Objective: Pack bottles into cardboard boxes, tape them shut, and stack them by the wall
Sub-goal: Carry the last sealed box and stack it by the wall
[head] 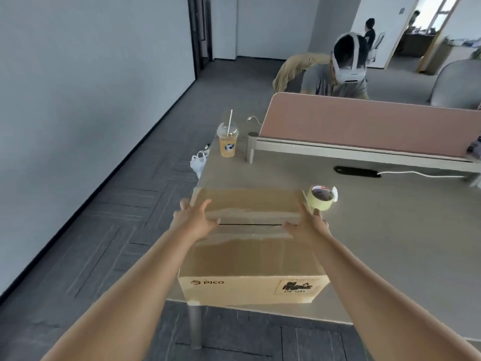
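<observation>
A brown cardboard box (250, 256) marked PICO sits at the desk's near left corner. Its top flaps are folded down with a dark slit between them and old clear tape along the seam. My left hand (195, 220) lies flat on the left part of the top, fingers spread. On the right part my right hand (308, 224) presses with straight fingers. A roll of yellowish tape (321, 198) stands on the desk just past the box's far right corner. No bottles are in view.
An iced drink cup (227, 142) with a straw stands at the desk's (390, 230) far left edge, a white plastic bag (197, 162) beside it. A pink divider panel (364, 126) crosses the back; a person wearing a headset sits behind it. The wall (78, 113) runs along the left.
</observation>
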`<act>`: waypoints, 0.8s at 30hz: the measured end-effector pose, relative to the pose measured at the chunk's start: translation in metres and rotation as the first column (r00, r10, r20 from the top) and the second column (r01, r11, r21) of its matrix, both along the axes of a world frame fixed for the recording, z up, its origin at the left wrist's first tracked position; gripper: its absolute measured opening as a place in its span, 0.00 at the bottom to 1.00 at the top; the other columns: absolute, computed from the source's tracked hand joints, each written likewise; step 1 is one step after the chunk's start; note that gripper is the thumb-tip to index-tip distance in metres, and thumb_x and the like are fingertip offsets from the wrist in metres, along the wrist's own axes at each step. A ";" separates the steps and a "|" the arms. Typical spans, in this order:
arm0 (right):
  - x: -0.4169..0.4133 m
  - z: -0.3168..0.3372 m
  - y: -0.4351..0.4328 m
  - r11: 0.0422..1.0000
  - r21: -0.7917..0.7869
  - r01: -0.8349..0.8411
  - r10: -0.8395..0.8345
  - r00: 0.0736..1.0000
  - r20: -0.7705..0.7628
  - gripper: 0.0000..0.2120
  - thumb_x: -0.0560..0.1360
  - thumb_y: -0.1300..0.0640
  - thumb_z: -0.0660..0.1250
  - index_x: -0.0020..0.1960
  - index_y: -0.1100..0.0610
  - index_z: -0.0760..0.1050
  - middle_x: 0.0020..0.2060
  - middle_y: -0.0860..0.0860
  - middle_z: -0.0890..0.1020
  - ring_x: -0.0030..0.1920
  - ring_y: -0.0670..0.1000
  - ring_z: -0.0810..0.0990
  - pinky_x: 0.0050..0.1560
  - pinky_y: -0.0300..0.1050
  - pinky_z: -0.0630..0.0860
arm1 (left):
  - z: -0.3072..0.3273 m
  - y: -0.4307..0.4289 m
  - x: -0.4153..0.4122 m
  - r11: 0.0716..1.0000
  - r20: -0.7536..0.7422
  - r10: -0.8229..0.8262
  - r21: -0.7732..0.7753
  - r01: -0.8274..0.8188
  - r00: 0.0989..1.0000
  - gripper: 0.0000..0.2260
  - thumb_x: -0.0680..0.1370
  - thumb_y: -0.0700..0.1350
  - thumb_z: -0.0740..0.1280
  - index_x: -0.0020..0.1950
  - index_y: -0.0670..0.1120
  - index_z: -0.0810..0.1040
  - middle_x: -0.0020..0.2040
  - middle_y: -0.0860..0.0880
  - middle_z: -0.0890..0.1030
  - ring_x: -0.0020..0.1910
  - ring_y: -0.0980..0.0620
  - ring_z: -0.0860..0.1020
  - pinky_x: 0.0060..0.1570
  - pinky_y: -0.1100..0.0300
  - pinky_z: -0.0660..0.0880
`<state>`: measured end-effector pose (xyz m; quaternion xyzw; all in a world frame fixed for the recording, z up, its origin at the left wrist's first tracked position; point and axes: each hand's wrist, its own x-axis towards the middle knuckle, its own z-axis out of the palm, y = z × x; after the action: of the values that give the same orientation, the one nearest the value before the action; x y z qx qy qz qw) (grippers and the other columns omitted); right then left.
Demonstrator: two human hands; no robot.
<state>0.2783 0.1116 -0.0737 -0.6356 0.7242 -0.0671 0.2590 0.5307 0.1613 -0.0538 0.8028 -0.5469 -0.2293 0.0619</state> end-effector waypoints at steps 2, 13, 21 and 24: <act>-0.005 -0.005 -0.005 0.995 0.093 -0.038 0.037 0.999 0.011 0.39 0.73 0.39 0.64 0.76 0.39 0.45 0.72 0.60 0.56 0.66 0.65 0.67 0.64 0.54 0.69 | -0.010 0.007 -0.003 0.991 -0.037 0.129 0.048 -0.127 0.991 0.30 0.75 0.61 0.62 0.74 0.60 0.53 0.73 0.42 0.54 0.63 0.38 0.70 0.56 0.50 0.73; 0.012 -0.005 -0.003 0.992 0.046 -0.116 0.112 0.990 0.085 0.37 0.71 0.39 0.66 0.74 0.44 0.53 0.64 0.60 0.67 0.57 0.63 0.76 0.52 0.49 0.73 | -0.028 0.052 -0.013 0.918 -0.106 0.375 -0.098 -0.385 0.921 0.17 0.79 0.57 0.55 0.68 0.61 0.61 0.60 0.43 0.73 0.53 0.41 0.76 0.48 0.51 0.73; 0.102 0.010 0.026 0.924 -0.041 -0.380 0.382 0.913 0.143 0.28 0.71 0.40 0.67 0.67 0.46 0.64 0.60 0.53 0.76 0.58 0.57 0.76 0.49 0.47 0.72 | -0.016 0.132 0.050 0.785 -0.084 0.602 -0.115 -0.608 0.794 0.15 0.79 0.54 0.51 0.66 0.61 0.64 0.57 0.44 0.73 0.45 0.45 0.73 0.44 0.54 0.70; 0.151 0.017 0.053 0.869 -0.084 -0.487 0.494 0.854 0.160 0.26 0.72 0.42 0.67 0.66 0.47 0.66 0.60 0.51 0.76 0.58 0.56 0.76 0.47 0.45 0.69 | -0.012 0.179 0.080 0.685 -0.120 0.705 -0.143 -0.715 0.699 0.16 0.78 0.52 0.51 0.65 0.63 0.64 0.57 0.45 0.73 0.44 0.46 0.72 0.45 0.54 0.70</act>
<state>0.4291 0.1643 -0.0570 -0.7958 0.5109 -0.0696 0.3177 0.6111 0.3407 -0.0655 0.9361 -0.2100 -0.1596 0.2326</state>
